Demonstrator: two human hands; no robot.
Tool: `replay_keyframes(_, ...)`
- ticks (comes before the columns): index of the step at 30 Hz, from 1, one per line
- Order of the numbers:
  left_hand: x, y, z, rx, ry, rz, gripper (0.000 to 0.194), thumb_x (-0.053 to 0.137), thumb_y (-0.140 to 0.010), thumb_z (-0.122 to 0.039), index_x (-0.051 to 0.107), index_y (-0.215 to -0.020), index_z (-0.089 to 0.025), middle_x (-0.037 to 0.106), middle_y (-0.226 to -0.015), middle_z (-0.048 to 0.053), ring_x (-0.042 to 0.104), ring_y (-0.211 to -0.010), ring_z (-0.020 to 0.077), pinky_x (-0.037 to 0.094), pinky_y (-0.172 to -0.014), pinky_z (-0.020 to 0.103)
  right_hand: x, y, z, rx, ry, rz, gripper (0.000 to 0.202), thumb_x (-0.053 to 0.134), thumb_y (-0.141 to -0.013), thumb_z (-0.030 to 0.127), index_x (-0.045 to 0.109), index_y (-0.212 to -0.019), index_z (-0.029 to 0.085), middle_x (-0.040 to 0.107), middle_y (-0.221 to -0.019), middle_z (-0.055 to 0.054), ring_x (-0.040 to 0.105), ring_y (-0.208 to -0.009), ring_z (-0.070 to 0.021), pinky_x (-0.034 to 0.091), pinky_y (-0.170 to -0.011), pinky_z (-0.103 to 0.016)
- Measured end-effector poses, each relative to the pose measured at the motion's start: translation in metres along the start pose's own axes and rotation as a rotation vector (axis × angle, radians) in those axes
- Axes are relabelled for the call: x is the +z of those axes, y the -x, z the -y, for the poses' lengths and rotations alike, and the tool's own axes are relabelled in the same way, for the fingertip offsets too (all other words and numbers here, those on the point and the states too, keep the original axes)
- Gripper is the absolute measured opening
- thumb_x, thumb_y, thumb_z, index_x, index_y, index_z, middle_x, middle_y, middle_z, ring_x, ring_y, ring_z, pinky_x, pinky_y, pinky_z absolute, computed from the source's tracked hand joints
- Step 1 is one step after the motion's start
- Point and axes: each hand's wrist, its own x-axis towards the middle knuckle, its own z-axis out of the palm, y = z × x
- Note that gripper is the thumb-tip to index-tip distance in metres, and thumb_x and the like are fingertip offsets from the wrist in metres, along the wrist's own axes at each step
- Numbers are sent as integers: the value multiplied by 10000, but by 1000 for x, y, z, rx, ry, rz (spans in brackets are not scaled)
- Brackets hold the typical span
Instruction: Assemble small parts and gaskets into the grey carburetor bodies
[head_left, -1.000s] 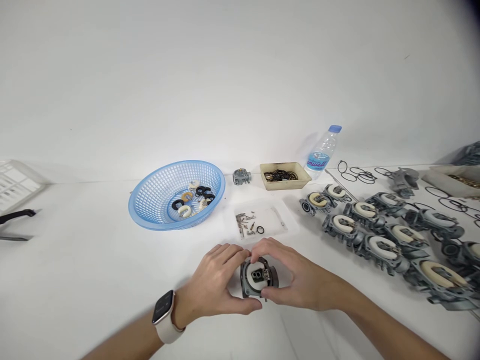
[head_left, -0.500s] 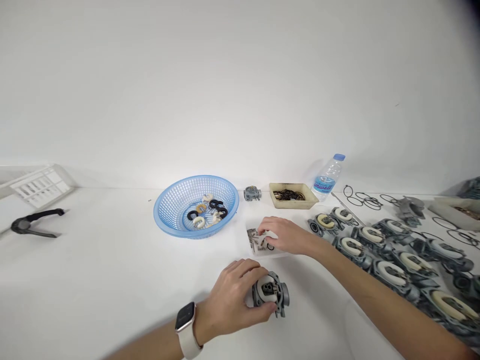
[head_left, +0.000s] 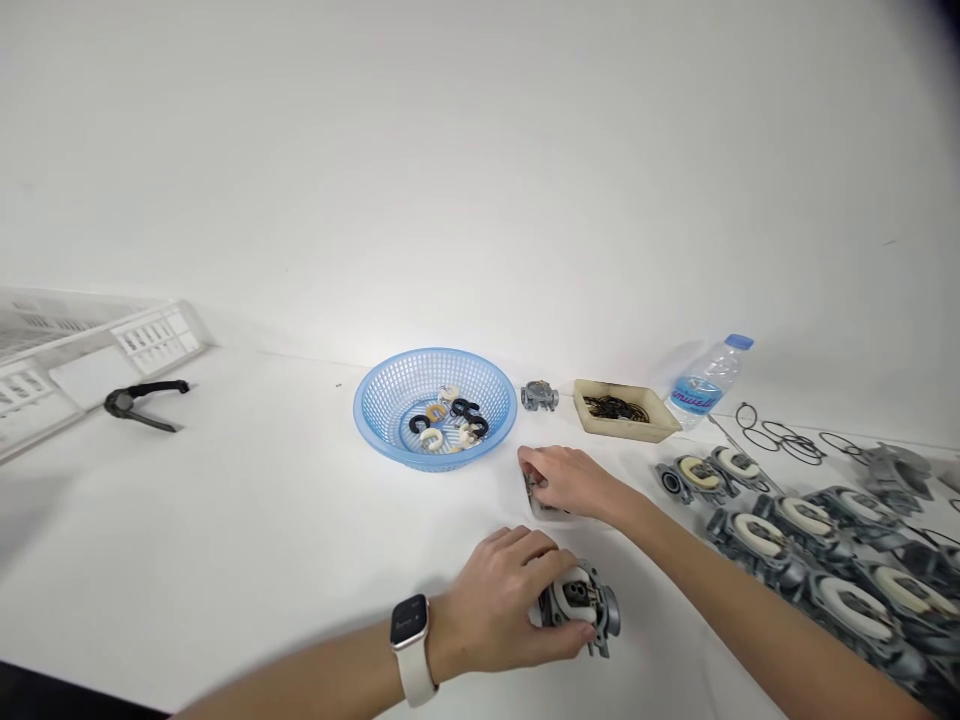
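My left hand, with a watch on its wrist, is wrapped round the left side of a grey metal carburetor body with a white C-shaped float on top. It rests on the white table, its round opening toward the right. Beyond it, my right hand reaches down into a small clear tray of tiny parts. Its fingers are pressed together over the tray, and what they hold, if anything, is hidden. Most of the tray lies under this hand.
A blue basket holds black, white and tan floats. Behind stand a small carburetor body, a cream tray of black rings and a water bottle. Several carburetor bodies fill the right. Black-handled pliers and a white crate are left.
The view has turned, so most things sit further right. My right hand has lowered into the small tray and its fingers have closed together. My left hand keeps its hold on the carburetor body.
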Motion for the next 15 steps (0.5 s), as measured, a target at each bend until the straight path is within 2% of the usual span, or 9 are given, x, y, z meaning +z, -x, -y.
replay_keyframes(4, -1, 0, -1, 6, -13, 13, 455, 752, -825, -479, 618, -1187, -237, 709, -1022, 44, 676, -878, 239, 538, -805, 365, -4, -2, -3, 49, -77, -32, 138, 575, -793, 161, 546, -910, 229, 687, -911, -27, 596, -825, -205, 295, -624, -268)
replay_keyframes(7, 0, 0, 0, 13, -20, 10, 456, 741, -833, -491, 614, -1188, -236, 709, -1014, 47, 677, -871, 241, 541, -796, 363, 1, -4, -3, 77, -150, -38, 184, 602, -778, 171, 533, -937, 232, 693, -902, -14, 608, -804, -194, 322, -623, -257)
replay_keyframes(15, 0, 1, 1, 18, -23, 7, 439, 738, -839, -485, 611, -1177, -237, 708, -1010, 49, 676, -870, 246, 541, -789, 359, 17, -7, -9, 76, -267, -46, 289, 563, -772, 71, 508, -998, 243, 699, -881, 9, 606, -745, -156, 350, -630, -241)
